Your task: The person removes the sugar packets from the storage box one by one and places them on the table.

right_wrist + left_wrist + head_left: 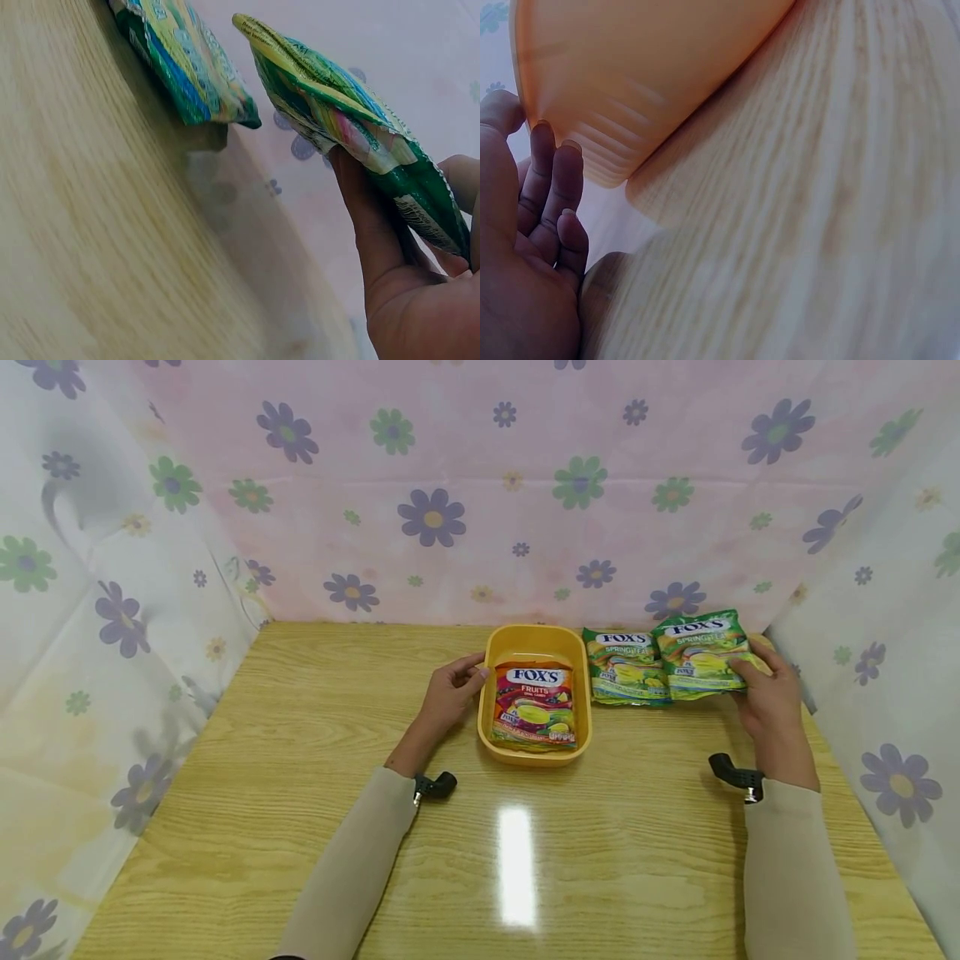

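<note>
A yellow plastic tub (pixel 534 758) stands on the table, and a red Fox's Fruits candy bag (pixel 534 706) lies inside it. At the tub's left side, my left hand (pixel 453 689) holds the rim; in the left wrist view its curled fingers (pixel 568 176) touch the outer wall. My right hand (pixel 776 693) grips a green Fox's Spring Tea candy bag (pixel 701 656) by its right edge. The right wrist view shows this held bag (pixel 352 120) tilted and raised off the table. Another green Spring Tea bag (pixel 626 668) sits between the tub and the held bag.
The wooden table (pixel 600 860) meets a flowered cloth backdrop (pixel 480 577) at its rear edge. Similar cloth hangs on the left and right sides. A strip of light reflects off the table in front of the tub.
</note>
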The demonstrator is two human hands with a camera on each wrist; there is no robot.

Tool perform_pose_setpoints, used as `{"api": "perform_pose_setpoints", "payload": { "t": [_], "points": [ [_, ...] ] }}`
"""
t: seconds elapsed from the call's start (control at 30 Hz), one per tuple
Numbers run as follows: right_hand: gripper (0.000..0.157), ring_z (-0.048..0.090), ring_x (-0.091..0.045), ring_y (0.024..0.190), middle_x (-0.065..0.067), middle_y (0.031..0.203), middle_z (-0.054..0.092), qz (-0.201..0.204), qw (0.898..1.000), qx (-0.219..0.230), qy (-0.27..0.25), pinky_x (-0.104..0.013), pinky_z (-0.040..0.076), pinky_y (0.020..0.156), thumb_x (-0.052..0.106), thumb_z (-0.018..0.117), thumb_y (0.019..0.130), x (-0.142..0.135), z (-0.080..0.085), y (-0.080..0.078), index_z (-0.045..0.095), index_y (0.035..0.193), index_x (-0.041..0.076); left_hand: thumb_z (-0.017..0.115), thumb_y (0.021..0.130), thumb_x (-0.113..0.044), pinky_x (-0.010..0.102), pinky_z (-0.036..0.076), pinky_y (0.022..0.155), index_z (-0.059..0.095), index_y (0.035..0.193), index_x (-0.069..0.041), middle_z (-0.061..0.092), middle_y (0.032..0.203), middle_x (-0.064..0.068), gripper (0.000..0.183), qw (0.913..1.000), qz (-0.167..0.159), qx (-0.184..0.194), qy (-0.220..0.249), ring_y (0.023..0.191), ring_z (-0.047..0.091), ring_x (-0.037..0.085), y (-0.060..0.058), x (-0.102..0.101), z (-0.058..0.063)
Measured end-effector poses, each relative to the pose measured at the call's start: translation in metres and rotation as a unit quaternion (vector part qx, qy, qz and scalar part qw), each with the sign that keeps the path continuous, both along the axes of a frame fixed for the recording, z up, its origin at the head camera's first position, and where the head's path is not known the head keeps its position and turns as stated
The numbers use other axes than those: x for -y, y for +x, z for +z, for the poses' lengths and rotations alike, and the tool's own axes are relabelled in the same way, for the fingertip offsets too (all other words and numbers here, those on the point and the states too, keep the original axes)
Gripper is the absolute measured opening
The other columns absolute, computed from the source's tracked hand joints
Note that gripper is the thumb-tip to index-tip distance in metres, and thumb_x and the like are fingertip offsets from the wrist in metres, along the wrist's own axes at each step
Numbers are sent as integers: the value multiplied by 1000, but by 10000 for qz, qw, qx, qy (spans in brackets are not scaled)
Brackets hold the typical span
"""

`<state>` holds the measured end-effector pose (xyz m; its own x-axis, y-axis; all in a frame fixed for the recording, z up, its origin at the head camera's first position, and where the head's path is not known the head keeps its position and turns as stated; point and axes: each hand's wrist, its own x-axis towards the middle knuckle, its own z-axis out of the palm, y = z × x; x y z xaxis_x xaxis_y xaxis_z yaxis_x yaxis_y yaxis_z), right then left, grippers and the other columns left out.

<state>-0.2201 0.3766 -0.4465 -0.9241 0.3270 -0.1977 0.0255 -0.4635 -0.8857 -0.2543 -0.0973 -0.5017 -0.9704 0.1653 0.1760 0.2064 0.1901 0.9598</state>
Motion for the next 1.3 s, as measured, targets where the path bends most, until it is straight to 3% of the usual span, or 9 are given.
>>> {"api": "perform_pose_setpoints", "payload": {
  "t": [0.23,0.37,0.57,0.87,0.97,1.07,1.2,1.3],
  "points": [
    [60,70,-14,87,-2,118,59,-224,9983,-135,-527,-28,58,65,-5,70,89,-9,-8,1,57,144,17,64,99,-33,24,50,73,64,137,-16,67,99,8,41,10000,-16,22,40,87,60,19,0,0,-1],
    [59,69,-13,91,-1,126,53,-391,9980,74,-501,-28,58,65,-1,73,88,-12,-12,0,60,141,20,64,99,-33,23,50,73,64,136,-17,67,98,8,41,10000,-19,25,57,86,60,19,0,0,0],
    [58,58,-13,114,3,137,46,-606,9962,219,-590,-25,57,70,0,74,88,-14,-19,-2,60,140,21,64,99,-34,24,50,71,64,136,-17,67,98,8,41,10000,-9,-12,15,85,60,20,1,1,0],
    [61,56,-12,112,7,141,42,-613,9966,364,-424,-24,55,67,2,74,88,-14,-29,-3,57,143,22,64,100,-31,24,50,73,63,137,-15,67,101,14,40,10000,-48,45,56,85,60,18,1,0,0],
    [59,56,-11,110,6,150,36,-703,9961,530,-98,-22,55,67,6,74,89,-14,-31,-5,58,142,24,62,101,-27,24,50,73,61,139,-11,67,103,18,41,9999,-93,107,94,85,60,18,2,0,4],
    [55,53,-7,108,7,157,29,-889,9906,846,599,-16,52,68,11,74,90,-13,-33,-7,60,140,27,61,101,-23,25,51,72,59,139,-4,66,104,24,42,9997,-169,151,121,84,60,19,8,-1,15],
    [49,45,-3,109,8,156,29,-1006,9675,1398,1851,-15,45,73,22,71,93,-11,-33,-7,59,140,32,60,102,-19,27,52,73,57,139,1,65,104,27,43,9996,-223,143,120,82,60,19,16,-2,29],
    [49,45,-3,106,10,141,44,-1056,9483,1575,2544,-19,43,76,27,70,94,-11,-31,-5,59,141,30,60,102,-19,26,51,72,57,139,2,64,103,26,43,9996,-217,117,148,81,59,17,18,-2,31]
  ]
}}
